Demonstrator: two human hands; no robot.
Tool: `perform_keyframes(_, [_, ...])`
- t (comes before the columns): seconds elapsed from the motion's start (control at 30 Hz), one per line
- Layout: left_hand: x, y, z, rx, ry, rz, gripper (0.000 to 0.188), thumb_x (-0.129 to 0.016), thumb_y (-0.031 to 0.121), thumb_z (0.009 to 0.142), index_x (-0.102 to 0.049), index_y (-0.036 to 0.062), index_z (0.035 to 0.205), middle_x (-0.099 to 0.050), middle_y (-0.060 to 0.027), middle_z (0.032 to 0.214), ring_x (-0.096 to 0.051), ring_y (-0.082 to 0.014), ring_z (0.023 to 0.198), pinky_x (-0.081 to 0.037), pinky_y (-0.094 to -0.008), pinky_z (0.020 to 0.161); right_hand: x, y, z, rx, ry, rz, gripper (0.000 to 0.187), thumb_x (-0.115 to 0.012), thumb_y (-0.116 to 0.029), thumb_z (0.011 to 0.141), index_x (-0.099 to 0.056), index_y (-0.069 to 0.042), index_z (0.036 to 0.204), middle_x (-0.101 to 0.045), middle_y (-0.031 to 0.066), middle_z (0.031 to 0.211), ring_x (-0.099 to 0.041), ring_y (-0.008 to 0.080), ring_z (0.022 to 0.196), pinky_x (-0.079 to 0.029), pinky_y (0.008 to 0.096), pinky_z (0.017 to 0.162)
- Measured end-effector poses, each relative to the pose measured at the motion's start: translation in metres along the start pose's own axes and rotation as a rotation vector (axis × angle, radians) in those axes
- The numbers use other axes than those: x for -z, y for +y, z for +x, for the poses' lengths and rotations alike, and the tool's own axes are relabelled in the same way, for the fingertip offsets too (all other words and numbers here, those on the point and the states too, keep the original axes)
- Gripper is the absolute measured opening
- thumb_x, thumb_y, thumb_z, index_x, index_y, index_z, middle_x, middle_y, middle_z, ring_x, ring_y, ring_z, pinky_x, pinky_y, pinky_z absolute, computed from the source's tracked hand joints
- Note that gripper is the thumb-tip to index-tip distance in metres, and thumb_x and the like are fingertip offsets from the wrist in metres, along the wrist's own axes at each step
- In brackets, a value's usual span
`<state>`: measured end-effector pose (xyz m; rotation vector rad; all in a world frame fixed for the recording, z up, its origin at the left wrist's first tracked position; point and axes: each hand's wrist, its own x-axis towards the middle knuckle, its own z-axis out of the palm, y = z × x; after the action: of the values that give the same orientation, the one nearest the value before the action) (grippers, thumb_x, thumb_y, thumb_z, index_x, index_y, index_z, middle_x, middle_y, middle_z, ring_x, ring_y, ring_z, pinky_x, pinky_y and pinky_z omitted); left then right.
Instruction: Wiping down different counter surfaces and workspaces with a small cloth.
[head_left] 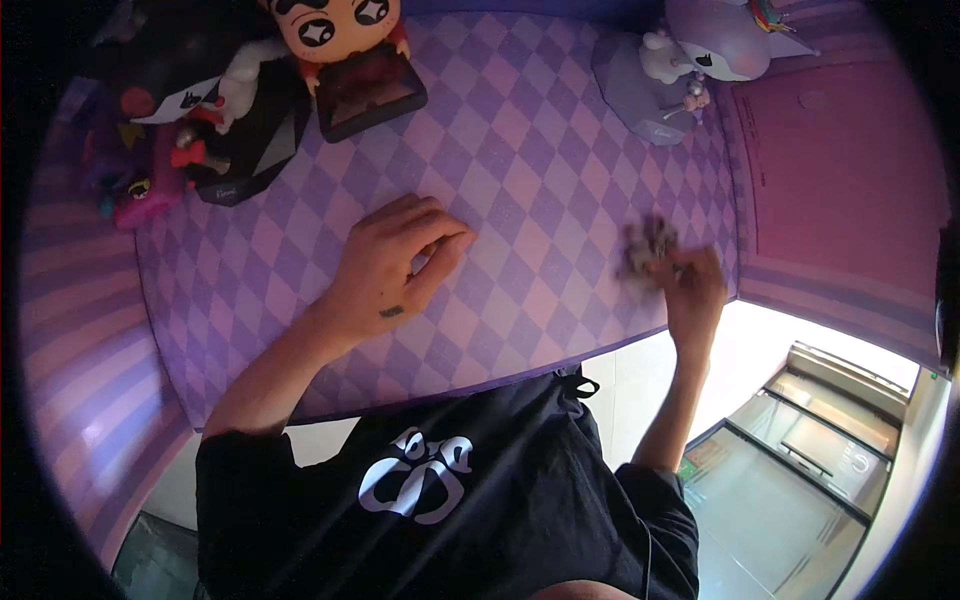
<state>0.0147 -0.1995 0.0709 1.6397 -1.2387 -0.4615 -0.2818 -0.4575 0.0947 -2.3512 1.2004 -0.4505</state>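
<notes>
My left hand rests on the checked purple tabletop, left of the middle. Its fingers are curled and the thumb tip meets the index finger; nothing shows between them. Over the right side of the table, my right hand is closed on a small, lumpy grey-and-dark thing. Motion blur smears that thing, so its kind is unclear. It sticks out beyond the fingertips, toward the left. The two hands are well apart.
A big-headed figure with a dark tray-like part stands at the far left, beside a black figure on a faceted base. A white-and-lilac figure stands far right. Striped walls and a pink panel bound the table.
</notes>
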Motion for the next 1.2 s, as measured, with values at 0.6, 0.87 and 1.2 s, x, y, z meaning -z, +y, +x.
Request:
perform_keyframes(0.6, [0.001, -0.006, -0.005, -0.122, 0.044, 0.099, 0.005, -0.072, 0.000, 0.098, -0.072, 0.0037, 0.101, -0.071, -0.0039, 0.094, -0.060, -0.0226, 0.078, -0.050, -0.0350, 0.075, -0.166, -0.169, 0.220, 0.270, 0.179, -0.318, 0.028, -0.070, -0.035, 0.103, -0.081, -0.010, 0.111, -0.077, 0.0172, 0.105, -0.074, 0.0466, 0.086, -0.058, 0.0565, 0.072])
perform_keyframes(0.87, [-0.003, -0.004, -0.003, -0.103, 0.038, 0.023, 0.005, -0.073, 0.001, 0.096, -0.074, 0.0039, 0.100, -0.070, -0.0035, 0.093, -0.058, -0.0221, 0.077, -0.048, -0.0339, 0.073, -0.104, -0.112, 0.051, 0.450, 0.180, -0.221, 0.022, -0.079, -0.028, 0.104, -0.084, -0.011, 0.118, -0.069, 0.0080, 0.103, -0.067, 0.0310, 0.069, -0.052, 0.0405, 0.062])
perform_keyframes(1.2, [0.005, 0.000, 0.006, 0.019, -0.001, -0.039, 0.007, -0.072, -0.001, 0.097, -0.075, 0.0042, 0.100, -0.070, -0.0032, 0.088, -0.055, -0.0187, 0.071, -0.044, -0.0312, 0.065, 0.000, -0.060, -0.076, 0.008, -0.188, 0.133, 0.015, -0.093, -0.005, 0.088, -0.087, -0.003, 0.101, -0.063, 0.0015, 0.094, -0.057, 0.0141, 0.071, -0.046, 0.0269, 0.062])
